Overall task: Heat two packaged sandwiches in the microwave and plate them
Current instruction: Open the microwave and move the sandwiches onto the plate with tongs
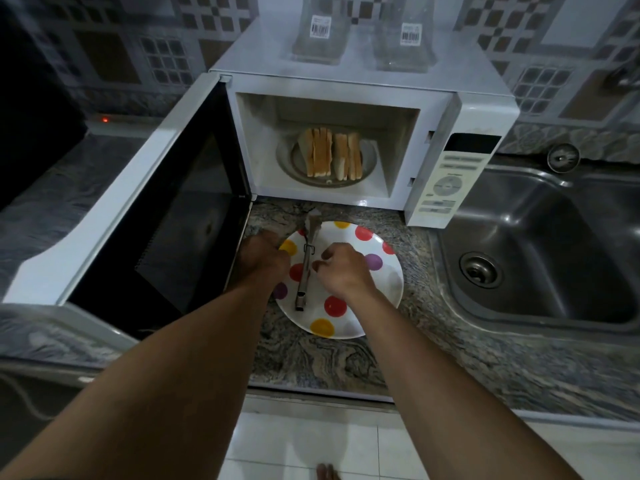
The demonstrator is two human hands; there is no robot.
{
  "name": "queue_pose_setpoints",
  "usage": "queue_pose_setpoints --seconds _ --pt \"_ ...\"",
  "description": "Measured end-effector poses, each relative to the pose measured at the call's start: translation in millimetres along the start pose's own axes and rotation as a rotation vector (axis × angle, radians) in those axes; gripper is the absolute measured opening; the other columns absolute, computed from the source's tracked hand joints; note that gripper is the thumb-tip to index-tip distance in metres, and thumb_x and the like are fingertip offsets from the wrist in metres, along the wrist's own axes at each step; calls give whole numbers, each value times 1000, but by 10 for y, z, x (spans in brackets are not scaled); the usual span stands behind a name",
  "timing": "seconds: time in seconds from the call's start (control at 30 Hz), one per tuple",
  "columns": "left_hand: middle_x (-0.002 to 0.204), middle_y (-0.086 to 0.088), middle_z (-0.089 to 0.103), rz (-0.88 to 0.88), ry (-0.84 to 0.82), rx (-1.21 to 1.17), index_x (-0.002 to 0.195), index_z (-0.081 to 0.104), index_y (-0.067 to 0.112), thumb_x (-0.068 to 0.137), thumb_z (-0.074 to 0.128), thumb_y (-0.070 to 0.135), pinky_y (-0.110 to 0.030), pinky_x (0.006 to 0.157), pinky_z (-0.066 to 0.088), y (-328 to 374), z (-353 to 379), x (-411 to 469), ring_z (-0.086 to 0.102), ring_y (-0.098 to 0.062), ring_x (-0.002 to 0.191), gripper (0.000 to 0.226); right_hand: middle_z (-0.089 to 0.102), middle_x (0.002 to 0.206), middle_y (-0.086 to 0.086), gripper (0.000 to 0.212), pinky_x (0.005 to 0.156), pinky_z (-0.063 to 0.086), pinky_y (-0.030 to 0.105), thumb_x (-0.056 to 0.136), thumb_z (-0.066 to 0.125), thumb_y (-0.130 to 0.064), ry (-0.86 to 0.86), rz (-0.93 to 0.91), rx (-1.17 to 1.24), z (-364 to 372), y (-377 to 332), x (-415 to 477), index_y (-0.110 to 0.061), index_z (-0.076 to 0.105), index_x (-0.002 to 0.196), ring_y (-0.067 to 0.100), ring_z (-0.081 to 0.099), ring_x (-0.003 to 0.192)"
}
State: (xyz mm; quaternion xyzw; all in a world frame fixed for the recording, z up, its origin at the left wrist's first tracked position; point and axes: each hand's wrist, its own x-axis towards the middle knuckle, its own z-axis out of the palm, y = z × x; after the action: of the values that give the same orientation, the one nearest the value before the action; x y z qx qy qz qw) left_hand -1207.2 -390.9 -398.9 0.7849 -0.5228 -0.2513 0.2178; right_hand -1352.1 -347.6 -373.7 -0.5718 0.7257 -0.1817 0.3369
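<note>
a: where are the sandwiches (pixel 332 154)?

b: inside the microwave (pixel 346 74), on the glass turntable (pixel 370 165). they stand on edge in two bunches, side by side and touching, crusts up.

a: and the door (pixel 138 220)?

b: swung wide open to the left, dark window facing up toward the camera.

a: what about the plate (pixel 388 282)?

b: white with red, yellow and purple dots. it sits on the tabletop (pixel 311 358) just in front of the microwave opening. metal tongs (pixel 304 271) lie across it, tips pointing at the microwave and reaching past the plate's far rim.

a: tell me about the left grip (pixel 265 258).

b: it is at the plate's left rim, back of the hand up, fingers curled under. whether it has hold of the rim i cannot tell, the fingers are hidden.

a: right grip (pixel 341 268)?

b: over the middle of the plate, fingers curled, thumb and forefinger tips just beside the tongs' handle. i cannot tell if they touch it or have hold of it.

a: anything else around?

b: two clear plastic wrappers (pixel 320 29) with barcode labels stand on top of the microwave. a steel sink (pixel 554 237) lies to the right, set into the tabletop. below is a white tiled floor (pixel 311 438), with bare toes (pixel 325 471) at the bottom edge.
</note>
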Motion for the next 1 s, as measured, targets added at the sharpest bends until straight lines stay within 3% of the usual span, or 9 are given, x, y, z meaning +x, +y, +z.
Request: queue_pose_setpoints --seconds 0.13,0.3,0.43,0.6,0.67,0.73,0.8,0.9,1.0 --pt "106 -4 71 -42 -20 -97 99 75 19 75 65 29 -33 83 56 150 -51 6 66 -30 98 28 69 83 9 29 60 49 31 86 70 -38 -99 38 44 141 -67 34 -9 69 89 28 67 78" --pt "83 -5 74 -43 -132 -179 81 78 16 63 71 63 -35 79 58 192 59 15 71 -23 81 51 69 80 11 31 67 54 40 86 68 -40 -112 26 15 228 -99 33 -9 68 85 30 66 75" --pt "71 -11 73 -59 -178 -187 69 76 13 43 79 63 -39 72 61 217 108 52 72 -27 69 56 70 86 14 22 71 56 42 89 65 -33 -80 20 5 252 -88 47 -11 66 87 34 67 81" --pt "76 -5 74 -23 -193 -143 79 79 13 62 86 44 -32 75 59 376 -21 -70 71 -22 71 36 70 95 16 22 81 57 47 92 55 -28 -45 52 79 201 -77 -55 -8 66 93 36 67 89" --pt "76 -6 72 -4 -194 -107 75 75 15 64 83 38 -29 68 55 442 -52 -134 68 -22 71 27 71 98 15 25 83 57 48 93 52 -26 -21 52 84 137 -90 -126 -7 67 98 36 67 91" --pt "74 -13 71 32 -227 -170 64 69 15 62 78 31 -33 65 55 511 -69 -161 68 -26 69 18 69 103 13 27 86 54 45 98 44 -19 -4 50 71 45 -92 -208 -5 65 104 35 65 97" --pt "71 -16 69 89 -247 -261 65 69 4 69 77 16 -38 65 54 603 -140 -223 65 -25 67 15 64 107 11 25 88 50 39 100 38 -16 29 55 69 -42 -73 -297 -9 61 107 32 61 100" --pt "74 -13 73 70 -251 -382 71 74 5 72 79 16 -38 62 60 751 -344 -404 68 -24 67 12 65 98 5 8 75 49 34 97 51 -18 138 28 32 -153 -79 -445 -20 55 90 25 61 89" --pt "74 -2 74 81 -273 -443 75 74 18 75 74 30 -32 64 60 912 -551 -571 71 -18 68 12 62 89 0 14 66 41 31 94 56 -18 240 3 40 -320 -168 -632 -25 49 84 22 61 84"
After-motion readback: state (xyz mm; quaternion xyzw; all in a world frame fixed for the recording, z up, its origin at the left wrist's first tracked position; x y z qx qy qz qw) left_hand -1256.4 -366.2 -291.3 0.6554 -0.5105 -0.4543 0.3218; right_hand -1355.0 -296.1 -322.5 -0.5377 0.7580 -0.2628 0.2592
